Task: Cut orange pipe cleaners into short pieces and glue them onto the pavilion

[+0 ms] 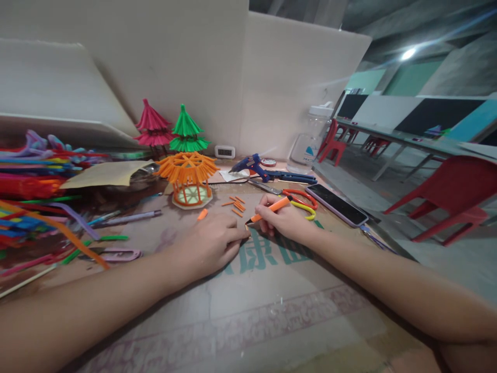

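Note:
My right hand (285, 220) grips an orange utility knife (267, 210), its tip pointing left and down onto the cardboard work surface (272, 295). My left hand (212, 243) lies palm down on the cardboard, fingers curled together, fingertips pressed at the spot where the knife tip meets the surface; what is under them is hidden. Several short orange strip pieces (236, 204) lie just beyond the hands. An orange paper pavilion (188, 178) stands behind them.
Pink (153, 127) and green (187, 132) paper pagodas stand at the back wall. A pile of coloured strips (34, 191) fills the left. A blue glue gun (256, 166), orange-and-yellow scissors (301, 202) and a phone (337, 204) lie right of the hands. Red chairs (450, 199) stand beyond.

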Demonstrator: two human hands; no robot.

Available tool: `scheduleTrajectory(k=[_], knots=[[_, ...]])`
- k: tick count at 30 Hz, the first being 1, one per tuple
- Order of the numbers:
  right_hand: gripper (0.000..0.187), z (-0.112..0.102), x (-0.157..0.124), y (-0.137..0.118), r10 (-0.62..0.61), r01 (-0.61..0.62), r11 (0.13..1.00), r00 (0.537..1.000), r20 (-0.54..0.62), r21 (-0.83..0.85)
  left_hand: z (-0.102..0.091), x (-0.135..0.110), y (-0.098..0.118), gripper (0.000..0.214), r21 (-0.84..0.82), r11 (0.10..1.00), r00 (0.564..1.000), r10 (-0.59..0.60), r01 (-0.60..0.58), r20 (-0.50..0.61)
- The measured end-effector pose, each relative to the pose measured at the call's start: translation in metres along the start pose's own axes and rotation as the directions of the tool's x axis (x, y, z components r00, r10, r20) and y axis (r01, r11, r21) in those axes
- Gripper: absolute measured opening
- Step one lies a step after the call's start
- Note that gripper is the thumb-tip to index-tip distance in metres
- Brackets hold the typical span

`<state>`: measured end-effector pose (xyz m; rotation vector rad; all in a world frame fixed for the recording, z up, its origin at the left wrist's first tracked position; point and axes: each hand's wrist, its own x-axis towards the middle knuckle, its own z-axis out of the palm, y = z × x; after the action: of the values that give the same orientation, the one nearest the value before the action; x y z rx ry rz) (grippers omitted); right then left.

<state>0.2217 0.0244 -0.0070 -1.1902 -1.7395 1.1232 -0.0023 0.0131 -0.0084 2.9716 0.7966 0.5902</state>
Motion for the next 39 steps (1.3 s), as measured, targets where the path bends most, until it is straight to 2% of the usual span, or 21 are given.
scheduleTrajectory(k=[14, 21, 29, 39], knots=[[0.026, -0.0009, 0.0003, 0.0020, -0.011, 0.011, 1.000, 1.000, -0.008, 0.006, -0.0004, 0.0001, 0.0004, 0.028, 0.022, 1.000, 1.000, 0.008, -0.008, -0.004], [0.027, -0.0017, 0.0013, 0.0046, -0.036, 0.034, 0.998, 0.998, 0.046, 0.047, 0.0004, 0.0004, -0.0003, 0.030, 0.018, 1.000, 1.000, 0.000, 0.000, 0.016], [0.026, -0.0008, 0.0019, 0.0035, -0.016, 0.016, 0.999, 1.000, 0.004, 0.043, 0.0003, 0.0008, -0.0004, 0.029, 0.044, 0.999, 1.000, 0.008, -0.008, 0.004], [0.025, -0.0018, 0.0027, 0.0041, -0.026, 0.025, 0.999, 0.999, 0.025, 0.040, 0.0037, -0.0035, 0.0003, 0.031, 0.111, 0.987, 0.986, 0.131, -0.119, -0.100]])
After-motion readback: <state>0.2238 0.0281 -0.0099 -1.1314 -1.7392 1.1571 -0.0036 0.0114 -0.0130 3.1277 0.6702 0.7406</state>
